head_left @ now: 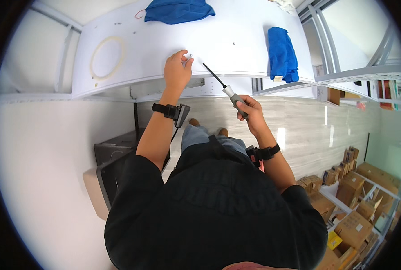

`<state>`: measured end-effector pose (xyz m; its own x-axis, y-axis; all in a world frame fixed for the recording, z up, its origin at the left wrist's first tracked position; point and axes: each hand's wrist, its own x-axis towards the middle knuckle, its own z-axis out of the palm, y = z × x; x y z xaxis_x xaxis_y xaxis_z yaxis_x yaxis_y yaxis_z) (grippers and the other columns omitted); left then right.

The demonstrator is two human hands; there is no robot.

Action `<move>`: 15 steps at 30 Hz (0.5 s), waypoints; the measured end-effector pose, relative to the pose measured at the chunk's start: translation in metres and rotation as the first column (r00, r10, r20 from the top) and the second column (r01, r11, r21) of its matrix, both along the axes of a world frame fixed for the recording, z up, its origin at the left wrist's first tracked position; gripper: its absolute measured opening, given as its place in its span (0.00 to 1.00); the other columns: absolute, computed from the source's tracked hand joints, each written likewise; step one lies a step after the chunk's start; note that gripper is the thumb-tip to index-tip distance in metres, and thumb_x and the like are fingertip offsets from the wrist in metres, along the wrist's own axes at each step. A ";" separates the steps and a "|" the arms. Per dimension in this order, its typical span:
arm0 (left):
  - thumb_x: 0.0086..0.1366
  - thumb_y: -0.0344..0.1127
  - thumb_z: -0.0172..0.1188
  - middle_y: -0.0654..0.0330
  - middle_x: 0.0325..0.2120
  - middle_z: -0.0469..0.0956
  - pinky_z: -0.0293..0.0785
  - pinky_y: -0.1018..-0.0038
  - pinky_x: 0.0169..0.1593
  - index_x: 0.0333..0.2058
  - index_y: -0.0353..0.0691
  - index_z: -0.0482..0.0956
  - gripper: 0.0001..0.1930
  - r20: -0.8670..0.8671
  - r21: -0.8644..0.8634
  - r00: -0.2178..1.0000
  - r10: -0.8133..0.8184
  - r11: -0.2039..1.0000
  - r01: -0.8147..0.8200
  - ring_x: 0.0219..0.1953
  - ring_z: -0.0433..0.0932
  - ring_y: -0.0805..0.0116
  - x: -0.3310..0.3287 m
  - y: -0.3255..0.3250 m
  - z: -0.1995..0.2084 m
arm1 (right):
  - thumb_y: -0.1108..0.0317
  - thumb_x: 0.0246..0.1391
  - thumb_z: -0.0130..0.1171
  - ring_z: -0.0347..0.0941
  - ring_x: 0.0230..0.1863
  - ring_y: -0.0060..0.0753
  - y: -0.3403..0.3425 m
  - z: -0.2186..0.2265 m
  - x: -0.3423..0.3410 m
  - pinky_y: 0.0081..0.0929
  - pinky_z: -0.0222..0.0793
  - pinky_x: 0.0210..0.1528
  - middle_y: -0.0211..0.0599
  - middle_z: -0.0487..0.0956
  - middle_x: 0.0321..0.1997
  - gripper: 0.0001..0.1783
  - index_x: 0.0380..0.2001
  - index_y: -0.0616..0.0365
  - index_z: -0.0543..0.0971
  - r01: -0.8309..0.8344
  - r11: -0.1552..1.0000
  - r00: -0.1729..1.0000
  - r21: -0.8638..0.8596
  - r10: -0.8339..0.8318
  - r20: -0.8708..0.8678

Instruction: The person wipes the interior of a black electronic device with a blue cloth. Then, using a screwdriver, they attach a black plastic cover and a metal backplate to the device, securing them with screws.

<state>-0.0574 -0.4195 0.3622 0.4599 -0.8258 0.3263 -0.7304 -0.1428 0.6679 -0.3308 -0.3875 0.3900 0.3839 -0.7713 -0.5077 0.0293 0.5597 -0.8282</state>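
Nearest, at one o'clock, the right hand [250, 110] is closed around the grey handle of a screwdriver [231, 93]; the thumb lies along the grip, probably to steer the shaft, which slants up toward eleven o'clock with its dark tip over the table's front edge. A little farther out, between eleven and twelve, the left hand [178, 71] reaches over the white table [160, 67], its thumb and fingertips set narrowly about a small metal piece [191, 55]; whether they pinch it or merely flank it, I cannot tell. The two hands angle inward, which seems to keep tip and piece near each other, though apart. At ten o'clock a pale ring [92, 57] lies flat. Beyond, between twelve and one, a tiny piece of hardware [234, 43] sits alone, perhaps spaced for easy picking. Toward half past one a folded blue cloth [281, 51] lies along the right side, likely out of the hands' way; farthest, near twelve, rests another blue cloth [178, 11].
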 end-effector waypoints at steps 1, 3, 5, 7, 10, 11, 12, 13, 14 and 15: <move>0.56 0.35 0.63 0.64 0.27 0.78 0.72 0.71 0.34 0.36 0.42 0.80 0.09 0.027 0.016 1.000 -0.011 1.000 0.011 0.29 0.75 0.65 0.002 -0.007 0.000 | 0.66 0.53 0.60 0.66 0.20 0.17 -0.003 0.000 0.003 0.16 0.59 0.23 0.25 0.72 0.26 0.13 0.40 0.60 0.77 0.021 1.000 1.000 -0.001 -0.021 0.009; 0.56 0.35 0.64 0.64 0.26 0.78 0.72 0.70 0.33 0.33 0.43 0.81 0.07 0.071 0.041 0.997 -0.019 0.999 0.016 0.28 0.75 0.64 0.004 -0.013 0.001 | 0.66 0.53 0.60 0.66 0.20 0.17 -0.004 0.004 0.008 0.16 0.59 0.23 0.25 0.72 0.26 0.13 0.41 0.61 0.77 0.036 0.999 0.999 -0.005 -0.036 -0.005; 0.57 0.36 0.63 0.64 0.25 0.77 0.71 0.72 0.31 0.32 0.44 0.82 0.06 0.098 0.060 0.995 -0.001 0.998 -0.005 0.26 0.75 0.66 0.005 -0.013 -0.002 | 0.67 0.53 0.60 0.66 0.20 0.17 -0.008 0.005 0.011 0.16 0.59 0.23 0.25 0.72 0.26 0.13 0.41 0.61 0.77 0.031 0.999 0.999 -0.010 -0.031 -0.012; 0.58 0.36 0.63 0.64 0.26 0.78 0.71 0.73 0.30 0.29 0.42 0.82 0.05 0.026 0.043 1.000 -0.003 0.999 0.002 0.25 0.75 0.69 0.005 -0.016 -0.001 | 0.67 0.53 0.60 0.66 0.20 0.17 -0.015 0.004 0.014 0.17 0.59 0.23 0.25 0.72 0.26 0.13 0.41 0.61 0.77 0.003 1.000 1.000 -0.017 -0.003 -0.010; 0.61 0.36 0.61 0.64 0.29 0.80 0.71 0.76 0.30 0.30 0.39 0.81 0.07 -0.275 0.018 0.961 0.000 1.000 0.005 0.25 0.75 0.73 0.010 -0.003 0.001 | 0.68 0.53 0.60 0.65 0.20 0.16 -0.023 0.003 0.022 0.16 0.59 0.22 0.25 0.72 0.25 0.13 0.41 0.62 0.76 -0.076 0.997 0.997 -0.010 0.076 0.005; 0.62 0.35 0.60 0.63 0.30 0.80 0.72 0.77 0.30 0.31 0.38 0.81 0.07 -0.397 -0.002 0.918 0.004 1.000 -0.005 0.25 0.75 0.74 0.014 0.004 0.004 | 0.68 0.53 0.60 0.65 0.20 0.16 -0.026 0.004 0.026 0.16 0.59 0.22 0.25 0.72 0.25 0.13 0.41 0.62 0.76 -0.119 0.993 0.993 -0.015 0.119 0.014; 0.63 0.36 0.59 0.62 0.31 0.80 0.73 0.77 0.31 0.33 0.38 0.80 0.07 -0.586 -0.046 0.810 0.001 0.998 -0.035 0.26 0.76 0.75 0.018 0.015 0.002 | 0.68 0.53 0.60 0.65 0.19 0.16 -0.027 0.004 0.031 0.16 0.59 0.21 0.26 0.72 0.25 0.13 0.41 0.62 0.76 -0.167 0.986 0.986 -0.015 0.168 0.023; 0.65 0.36 0.58 0.60 0.32 0.80 0.73 0.78 0.32 0.34 0.37 0.80 0.08 -0.747 -0.090 0.665 -0.014 0.993 -0.080 0.27 0.76 0.75 0.020 0.028 -0.003 | 0.67 0.53 0.61 0.65 0.19 0.16 -0.030 0.003 0.037 0.16 0.59 0.21 0.26 0.72 0.26 0.14 0.41 0.62 0.76 -0.223 0.974 0.974 -0.028 0.224 0.023; 0.66 0.36 0.56 0.59 0.33 0.80 0.74 0.79 0.33 0.36 0.37 0.79 0.09 -0.869 -0.129 0.494 -0.042 0.981 -0.144 0.28 0.76 0.76 0.021 0.043 -0.007 | 0.67 0.53 0.61 0.65 0.19 0.16 -0.034 0.000 0.043 0.16 0.59 0.21 0.26 0.73 0.27 0.14 0.42 0.61 0.77 -0.286 0.958 0.958 -0.038 0.287 0.026; 0.68 0.37 0.54 0.56 0.33 0.80 0.77 0.77 0.35 0.39 0.37 0.76 0.09 -0.930 -0.116 0.365 -0.056 0.982 -0.147 0.29 0.77 0.73 0.023 0.060 -0.008 | 0.67 0.52 0.61 0.65 0.19 0.16 -0.036 -0.002 0.048 0.16 0.59 0.21 0.27 0.73 0.27 0.14 0.42 0.61 0.77 -0.350 0.936 0.936 -0.045 0.352 0.028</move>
<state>-0.0345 -0.3590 0.3544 0.5888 -0.7785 -0.2173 0.3689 0.0197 0.9293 -0.2827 -0.4231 0.3879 0.6506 -0.6030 -0.4616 -0.1338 0.5073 -0.8513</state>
